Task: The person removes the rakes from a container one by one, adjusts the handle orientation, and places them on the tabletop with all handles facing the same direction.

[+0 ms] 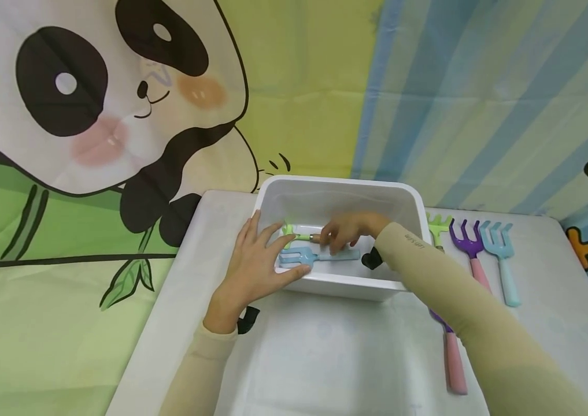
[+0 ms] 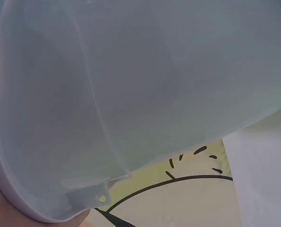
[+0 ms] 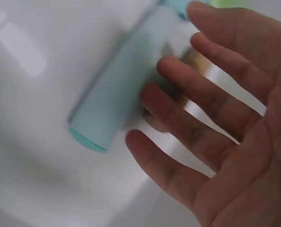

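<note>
Blue fork [image 1: 308, 256] is lying flat on the bottom of your white bin [image 1: 335, 286], near the front wall, with its tines toward the left end. Your right hand [image 1: 348, 230] is down in there above its handle, fingers bent a bit and spread apart, not wrapped round anything. Honestly can't tell if your fingertips touch that handle or the brown handle of the green fork [image 1: 301, 237] just behind it. Your left hand [image 1: 257, 263] is at the bin's front left corner, fingers straight and fanned out, thumb along the front rim. Further out on the table [image 1: 325, 352], to the right of the bin, you've got another green fork [image 1: 438, 227], a purple fork [image 1: 469, 247] and a second blue fork [image 1: 502, 251] side by side. Nearer you there's another pink-handled one [image 1: 456, 364], partly behind your right sleeve [image 1: 450, 289].
</note>
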Motion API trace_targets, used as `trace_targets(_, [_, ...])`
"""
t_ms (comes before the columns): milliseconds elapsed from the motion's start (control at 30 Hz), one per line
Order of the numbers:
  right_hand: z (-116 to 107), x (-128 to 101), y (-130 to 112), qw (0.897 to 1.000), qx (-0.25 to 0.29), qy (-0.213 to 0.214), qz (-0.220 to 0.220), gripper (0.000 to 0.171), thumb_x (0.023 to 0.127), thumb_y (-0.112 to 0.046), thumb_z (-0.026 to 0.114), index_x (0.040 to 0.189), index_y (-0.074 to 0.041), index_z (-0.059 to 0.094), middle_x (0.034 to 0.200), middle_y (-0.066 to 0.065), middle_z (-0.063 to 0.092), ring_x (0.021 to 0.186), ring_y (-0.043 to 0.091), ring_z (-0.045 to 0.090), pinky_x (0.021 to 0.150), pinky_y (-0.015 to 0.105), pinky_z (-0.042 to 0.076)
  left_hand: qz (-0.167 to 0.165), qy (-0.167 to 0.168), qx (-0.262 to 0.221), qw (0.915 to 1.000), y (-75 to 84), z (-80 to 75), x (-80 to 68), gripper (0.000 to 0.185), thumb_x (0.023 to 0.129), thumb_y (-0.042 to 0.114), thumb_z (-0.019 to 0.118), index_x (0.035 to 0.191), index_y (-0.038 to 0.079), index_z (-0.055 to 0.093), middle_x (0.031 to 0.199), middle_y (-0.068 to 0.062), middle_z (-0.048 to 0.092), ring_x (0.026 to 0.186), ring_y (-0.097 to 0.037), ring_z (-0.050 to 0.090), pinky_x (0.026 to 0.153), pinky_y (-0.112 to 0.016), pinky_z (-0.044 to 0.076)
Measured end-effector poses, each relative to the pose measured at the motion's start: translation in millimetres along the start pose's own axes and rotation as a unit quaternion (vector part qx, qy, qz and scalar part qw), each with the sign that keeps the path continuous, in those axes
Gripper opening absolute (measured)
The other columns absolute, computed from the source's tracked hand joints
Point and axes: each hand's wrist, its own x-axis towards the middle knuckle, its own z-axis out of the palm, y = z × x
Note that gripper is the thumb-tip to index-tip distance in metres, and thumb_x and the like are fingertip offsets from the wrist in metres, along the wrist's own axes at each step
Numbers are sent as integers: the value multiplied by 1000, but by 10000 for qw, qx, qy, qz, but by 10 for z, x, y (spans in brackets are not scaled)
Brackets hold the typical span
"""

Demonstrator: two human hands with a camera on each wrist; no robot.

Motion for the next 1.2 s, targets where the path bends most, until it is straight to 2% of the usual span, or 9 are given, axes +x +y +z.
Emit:
trace_targets(100, [70,37,-3,9997,-150,-97,146,38,91,-17,70,129,-13,64,135,7,55,105,22,55,91,51,52,63,89,-36,9999,-2,4,-5,82,85,84,41,131,22,67,141,-12,54,147,-48,14,118,-56,9])
trace_targets(167, [110,60,-3,9994,-85,-178,287,38,91,-18,70,128,-15,64,137,8,53,105,23,56,91,51,52,90,119,-27,9999,-5,12,-8,81,85,84,41,131,22,67,141,-12,55,146,-49,15,118,-56,9])
trace_targets(333, [195,108,-8,9961,408,-397,676,37,92,-18,72,127,-13,63,121,9,57,103,25,61,89,51,54,49,110,-7,9999,-17,38,-6,82,84,84,42,131,22,67,140,-12,56,147,-48,14,119,-55,7])
trace_targets(467, [275,146,3,9900,912,-689,825,34,91,-17,75,122,-10,63,116,10,60,98,27,67,85,50,56,24,60,-22,10000,3,45,-11,82,83,84,44,130,21,67,140,-12,56,147,-48,14,119,-55,7])
trace_targets(700, [357,171,-57,9855,1079,-1054,774,29,91,-20,74,117,-10,65,110,12,66,94,31,69,83,52,56,-29,62,-14,10000,17,14,-50,81,83,84,45,130,21,68,139,-12,56,148,-46,12,119,-53,5])
trace_targets(900, [380,188,-55,9816,1194,-1288,753,31,91,-19,74,119,-11,64,109,14,67,96,31,68,78,46,58,12,117,-60,9999,16,30,-29,82,84,84,44,130,21,68,139,-12,56,147,-46,13,118,-55,9])
trace_targets(1200, [387,220,-87,9782,1000,-1681,691,28,93,-17,69,120,-13,63,111,11,66,94,26,66,76,42,57,111,313,-90,9994,-5,41,-19,85,84,86,39,128,20,69,136,-14,59,146,-49,18,118,-56,10])
